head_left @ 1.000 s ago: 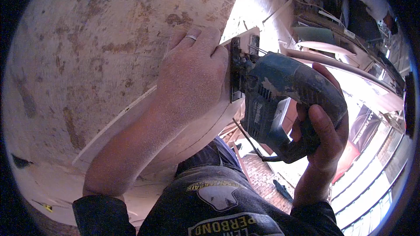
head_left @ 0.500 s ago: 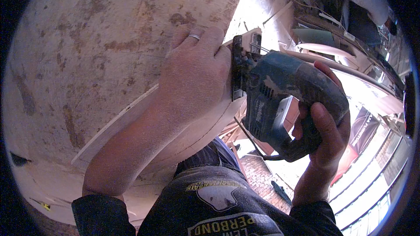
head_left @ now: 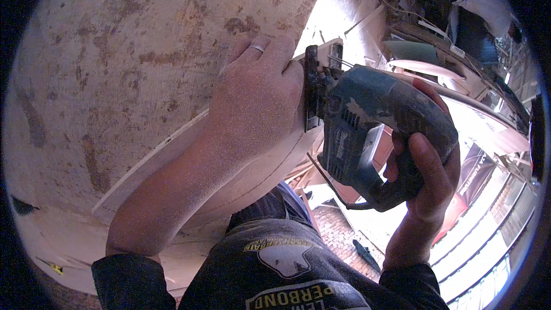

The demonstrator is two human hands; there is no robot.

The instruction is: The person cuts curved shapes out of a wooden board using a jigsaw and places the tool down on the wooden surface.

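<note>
My right hand (head_left: 433, 172) is wrapped around the handle of a blue and black jigsaw (head_left: 373, 103). The jigsaw is turned on its side in view, its dark base plate (head_left: 311, 89) up against the edge of a pale wooden board (head_left: 258, 175). A thin curved line runs along that board. My left hand (head_left: 255, 86), dusty and with a ring on one finger, holds the board down, thumb close beside the base plate. Its fingertips reach over to the stained worktop (head_left: 143, 57). The saw blade is hidden.
A small yellow item (head_left: 55, 268) lies at lower left. Boards and curved wooden pieces (head_left: 430, 69) are piled at upper right, near a person in a light top (head_left: 482, 0). A banner (head_left: 475, 169) hangs at right, above brick paving (head_left: 338, 229).
My hands and the jigsaw stay in nearly the same place, with only a slight shift of the view. The person at upper right has moved a little.
</note>
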